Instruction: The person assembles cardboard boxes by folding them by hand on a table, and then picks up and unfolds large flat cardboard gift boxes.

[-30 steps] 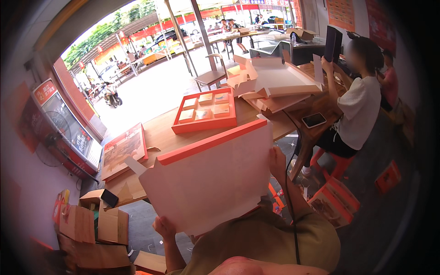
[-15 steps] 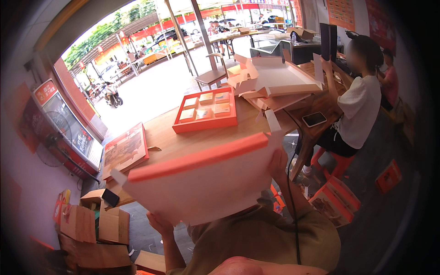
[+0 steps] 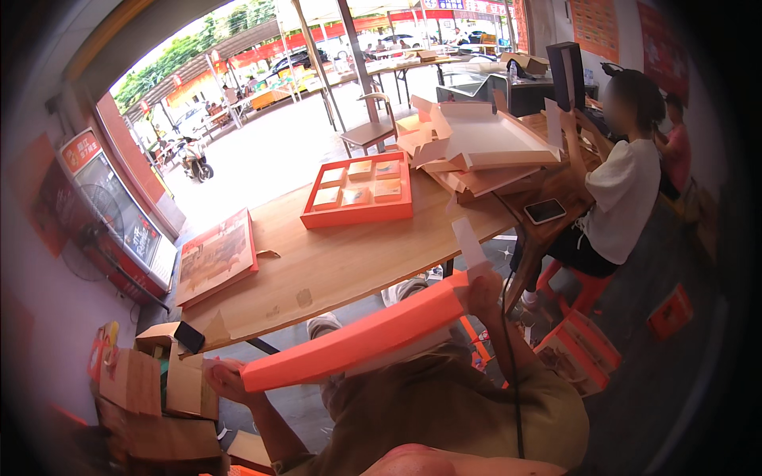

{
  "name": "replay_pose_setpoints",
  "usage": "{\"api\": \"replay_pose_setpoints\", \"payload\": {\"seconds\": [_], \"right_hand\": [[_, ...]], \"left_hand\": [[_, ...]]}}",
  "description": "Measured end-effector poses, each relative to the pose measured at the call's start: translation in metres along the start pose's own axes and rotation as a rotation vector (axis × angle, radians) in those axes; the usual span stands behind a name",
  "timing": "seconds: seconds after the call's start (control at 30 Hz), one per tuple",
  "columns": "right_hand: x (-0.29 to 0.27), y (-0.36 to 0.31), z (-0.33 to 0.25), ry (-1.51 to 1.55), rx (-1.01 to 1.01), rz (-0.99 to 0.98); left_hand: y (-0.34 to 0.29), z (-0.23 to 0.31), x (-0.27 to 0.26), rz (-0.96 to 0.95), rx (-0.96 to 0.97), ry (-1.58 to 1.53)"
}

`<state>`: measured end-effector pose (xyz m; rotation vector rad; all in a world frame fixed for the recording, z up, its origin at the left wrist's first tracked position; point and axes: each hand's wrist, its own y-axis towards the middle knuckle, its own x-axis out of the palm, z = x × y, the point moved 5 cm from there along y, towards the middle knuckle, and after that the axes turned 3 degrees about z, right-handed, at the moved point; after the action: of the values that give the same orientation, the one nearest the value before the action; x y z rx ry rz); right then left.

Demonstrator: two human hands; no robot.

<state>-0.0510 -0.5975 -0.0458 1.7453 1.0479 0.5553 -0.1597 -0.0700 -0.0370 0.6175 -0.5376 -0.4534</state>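
An orange-red folding cardboard box piece (image 3: 357, 332) slants above my lap, its long coloured side turned up and a strip of its pale face showing below. My left hand (image 3: 228, 379) is closed around its left end. At the other end my right hand (image 3: 482, 295) grips the corner, beside a white flap (image 3: 470, 243) that sticks up. Ahead on the wooden table (image 3: 349, 258) stands an open red box (image 3: 357, 216) holding several small square packs. A flat printed box (image 3: 218, 258) lies at the table's left end.
Unfolded box blanks (image 3: 492, 147) are piled at the table's far right, near a phone (image 3: 544, 210). A seated co-worker (image 3: 623, 178) holds a dark tall box (image 3: 565, 75). Brown cartons (image 3: 159, 381) stand at lower left; a black cable (image 3: 512, 349) hangs by my right arm.
The box piece has come down toward my lap and tipped, so its orange-red side replaces the broad pale face. My left hand has moved up and outward to its left end.
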Motion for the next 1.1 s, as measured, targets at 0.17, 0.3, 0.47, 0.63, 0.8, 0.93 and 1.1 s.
{"api": "replay_pose_setpoints", "payload": {"seconds": [0.17,0.3,0.47,0.63,0.8,0.93,1.1], "right_hand": [[-0.001,0.003,-0.008,0.068,-0.009,-0.039],[0.003,-0.005,0.008,0.092,0.055,-0.041],[0.001,-0.018,0.032,-0.067,0.139,-0.036],[-0.003,-0.023,0.046,0.025,0.225,0.01],[-0.01,-0.019,0.055,-0.095,0.182,0.053],[-0.017,-0.026,0.067,0.039,0.373,0.123],[-0.022,-0.033,0.076,0.085,0.399,0.083]], "left_hand": [[0.002,-0.015,0.009,-0.107,-0.115,-0.192],[0.003,-0.039,0.014,-0.099,-0.09,-0.067],[-0.029,-0.074,0.028,-0.171,-0.097,0.07],[-0.05,-0.087,0.043,-0.34,-0.267,0.1],[-0.033,-0.075,0.048,-0.421,-0.144,0.218],[-0.036,-0.075,0.049,-0.531,-0.192,0.184],[-0.071,-0.088,0.046,-0.686,-0.467,-0.36]]}}
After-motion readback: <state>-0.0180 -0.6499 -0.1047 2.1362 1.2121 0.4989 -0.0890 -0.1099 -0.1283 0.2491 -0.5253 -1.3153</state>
